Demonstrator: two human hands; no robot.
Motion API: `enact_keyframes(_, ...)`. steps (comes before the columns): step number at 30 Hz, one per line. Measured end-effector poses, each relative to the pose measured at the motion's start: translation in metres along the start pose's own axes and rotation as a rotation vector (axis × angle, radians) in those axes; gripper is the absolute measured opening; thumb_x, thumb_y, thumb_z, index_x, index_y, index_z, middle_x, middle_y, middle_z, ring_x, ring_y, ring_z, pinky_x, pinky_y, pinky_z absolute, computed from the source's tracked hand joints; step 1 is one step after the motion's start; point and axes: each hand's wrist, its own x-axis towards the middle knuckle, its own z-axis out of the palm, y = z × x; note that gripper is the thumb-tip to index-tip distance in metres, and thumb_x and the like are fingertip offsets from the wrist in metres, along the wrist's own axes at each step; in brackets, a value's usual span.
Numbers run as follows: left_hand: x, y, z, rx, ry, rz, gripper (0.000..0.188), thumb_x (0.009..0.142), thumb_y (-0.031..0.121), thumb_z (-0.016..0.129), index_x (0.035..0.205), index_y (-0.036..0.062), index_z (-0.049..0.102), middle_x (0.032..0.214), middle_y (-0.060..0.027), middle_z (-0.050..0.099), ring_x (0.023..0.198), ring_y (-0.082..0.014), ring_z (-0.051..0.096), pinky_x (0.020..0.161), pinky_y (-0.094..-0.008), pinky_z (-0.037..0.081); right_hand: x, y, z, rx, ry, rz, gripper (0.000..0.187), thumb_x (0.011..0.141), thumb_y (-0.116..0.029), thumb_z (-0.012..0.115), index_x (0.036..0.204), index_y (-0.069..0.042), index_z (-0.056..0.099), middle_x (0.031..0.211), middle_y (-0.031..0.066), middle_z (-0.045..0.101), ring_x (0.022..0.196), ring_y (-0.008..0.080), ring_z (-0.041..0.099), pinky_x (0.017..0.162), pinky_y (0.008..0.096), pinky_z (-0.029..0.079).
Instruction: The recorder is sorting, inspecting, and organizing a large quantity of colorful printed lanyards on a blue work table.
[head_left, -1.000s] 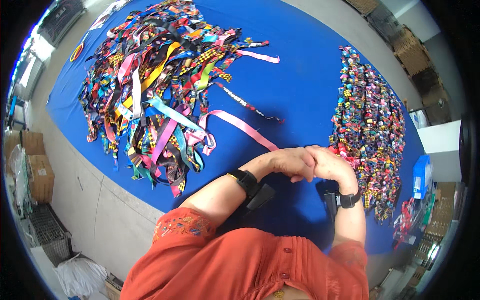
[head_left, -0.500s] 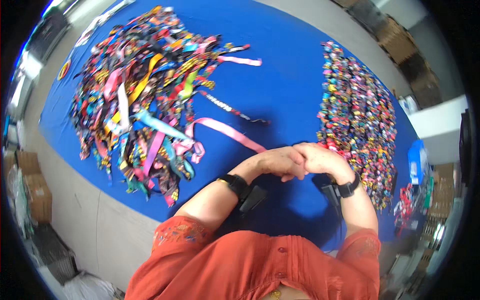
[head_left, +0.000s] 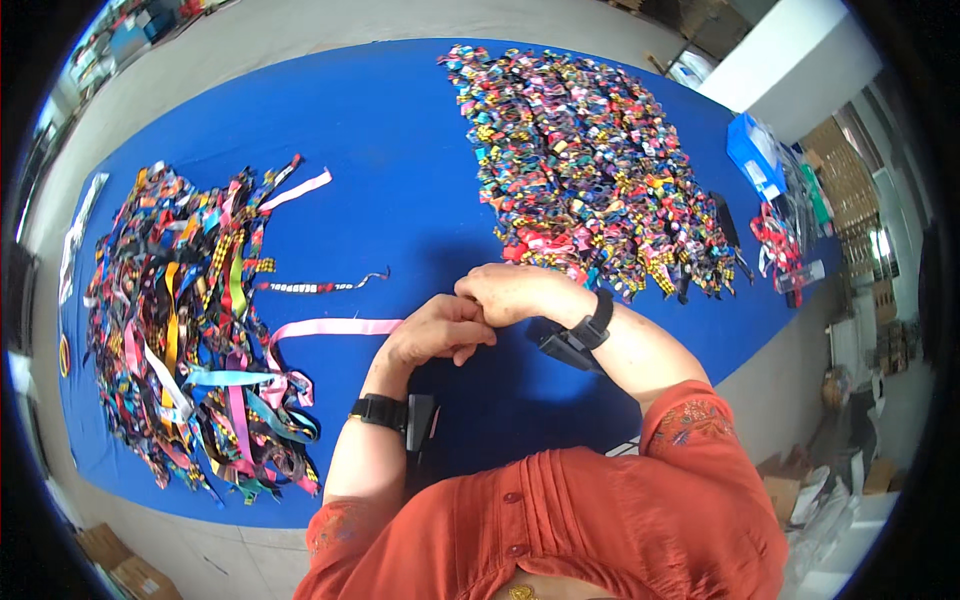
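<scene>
Close together over the blue table, my left hand [head_left: 440,332] and my right hand [head_left: 525,293] meet at the fingertips. The fingers of both are curled and pressed together; whatever they pinch is hidden behind them. A pink ribbon [head_left: 335,327] runs from the heap on the left and passes out of sight at the back of my left hand, and I cannot tell whether it is held. That heap [head_left: 190,330] is a tangle of loose multicoloured ribbons and straps. Right of my hands lie dense rows of small looped ribbon pieces [head_left: 590,160], the nearest red ones just beyond my right hand.
The blue-covered table [head_left: 330,110] spreads under everything. A narrow black strap with pale lettering [head_left: 310,287] lies between heap and rows. At the right edge stand a blue box [head_left: 755,158] and a bundle of red straps [head_left: 775,245]. Cardboard boxes [head_left: 130,575] sit on the floor.
The view has swung to the right, so heap and rows appear shifted leftward. My hands stay together with fingers curled, now a little left of the picture's middle.
</scene>
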Motion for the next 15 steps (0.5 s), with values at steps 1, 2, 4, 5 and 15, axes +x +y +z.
enact_keyframes(1, -0.001, 0.004, 0.000, 0.010, -0.003, -0.017, 0.013, 0.086, 0.016, 0.072, 0.083, 0.0026, 0.071, 0.060, -0.0012, 0.059, 0.048, -0.0063, 0.051, 0.042, -0.0222, 0.028, 0.000, 0.003, 0.001, 0.020, 0.004, -0.002, 0.029, 0.075, -0.018, 0.073, 0.099, -0.004, 0.070, 0.095, 0.0194, 0.072, 0.092, 0.0353, 0.070, 0.073, 0.0447, 0.055)
enact_keyframes(2, -0.001, 0.004, 0.001, 0.018, -0.017, -0.020, 0.013, 0.086, 0.016, 0.072, 0.083, 0.0026, 0.071, 0.060, -0.0012, 0.059, 0.048, -0.0063, 0.051, 0.042, -0.0222, 0.028, -0.002, 0.002, 0.001, 0.028, 0.013, 0.010, 0.029, 0.075, -0.018, 0.073, 0.099, -0.004, 0.070, 0.095, 0.0194, 0.072, 0.092, 0.0353, 0.070, 0.073, 0.0447, 0.055)
enact_keyframes(4, -0.002, 0.002, 0.003, 0.025, 0.040, -0.008, 0.012, 0.086, 0.015, 0.072, 0.083, 0.0032, 0.071, 0.060, -0.0010, 0.059, 0.047, -0.0060, 0.051, 0.042, -0.0222, 0.028, -0.007, -0.004, -0.004, 0.081, 0.009, 0.017, 0.025, 0.073, -0.015, 0.073, 0.094, -0.002, 0.068, 0.093, 0.0171, 0.071, 0.093, 0.0357, 0.068, 0.074, 0.0456, 0.053)
enact_keyframes(5, -0.004, 0.002, 0.004, 0.006, 0.040, -0.003, 0.012, 0.085, 0.015, 0.073, 0.083, 0.0032, 0.071, 0.060, -0.0009, 0.060, 0.048, -0.0058, 0.050, 0.043, -0.0219, 0.028, -0.010, -0.006, -0.005, 0.086, -0.006, 0.026, 0.025, 0.072, -0.012, 0.072, 0.094, -0.002, 0.068, 0.095, 0.0168, 0.071, 0.094, 0.0352, 0.068, 0.073, 0.0456, 0.053)
enact_keyframes(15, 0.000, 0.002, 0.008, 0.029, 0.017, -0.023, 0.012, 0.086, 0.015, 0.072, 0.088, 0.0027, 0.073, 0.058, -0.0005, 0.059, 0.046, -0.0055, 0.048, 0.043, -0.0226, 0.026, -0.015, -0.014, -0.014, -0.102, 0.294, -0.137, 0.016, 0.082, -0.014, 0.063, 0.091, -0.001, 0.066, 0.089, 0.0181, 0.068, 0.086, 0.0376, 0.067, 0.072, 0.0476, 0.052)
